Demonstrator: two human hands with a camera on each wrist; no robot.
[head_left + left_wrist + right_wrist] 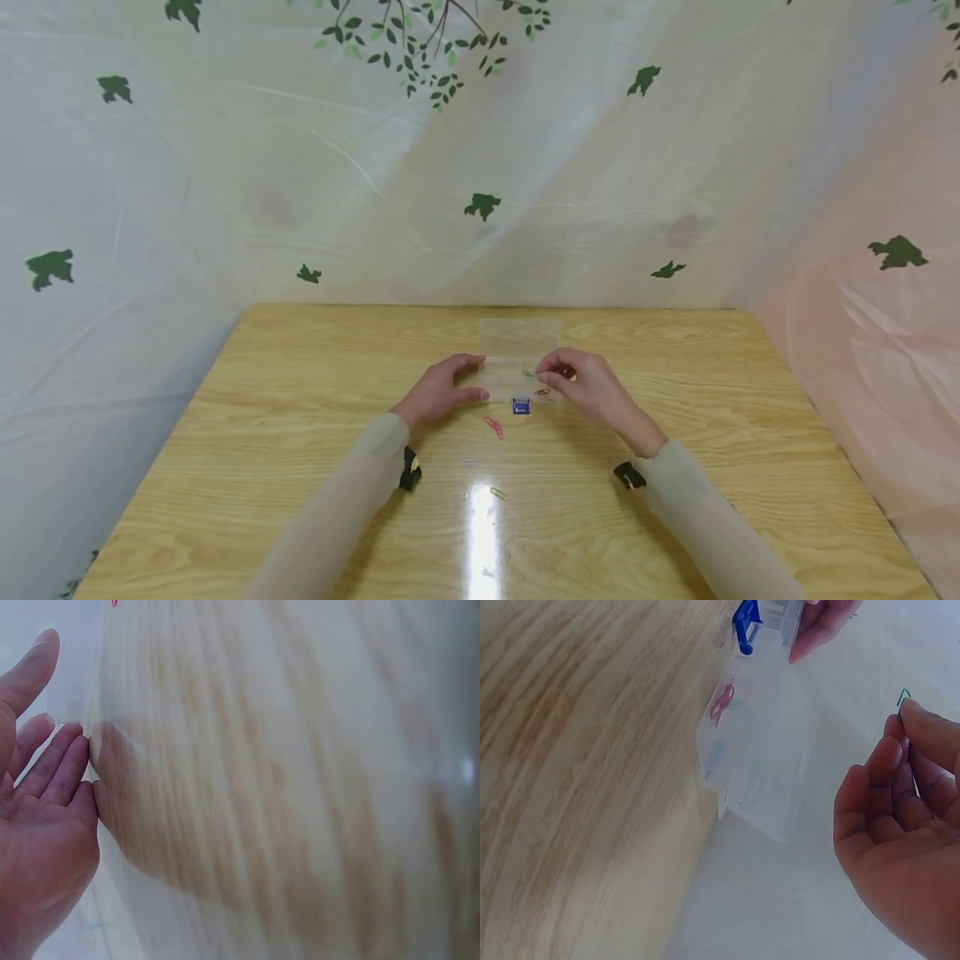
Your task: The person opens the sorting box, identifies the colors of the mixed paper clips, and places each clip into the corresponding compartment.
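A clear plastic box (517,360) with a blue latch (521,406) lies open at the table's middle. My left hand (441,389) rests against its left side, its fingers (64,761) fairly straight and touching the box's edge (73,686). My right hand (587,385) hovers at the box's right side and pinches a green paper clip (904,701) between thumb and forefinger. In the right wrist view the box (761,757) holds a red clip (721,703), and the latch (744,626) is at the top.
A red paper clip (494,427) lies loose on the wooden table (300,433) just in front of the box, and a pale clip (498,492) lies nearer me. A leaf-printed plastic sheet (300,167) hangs behind and beside the table.
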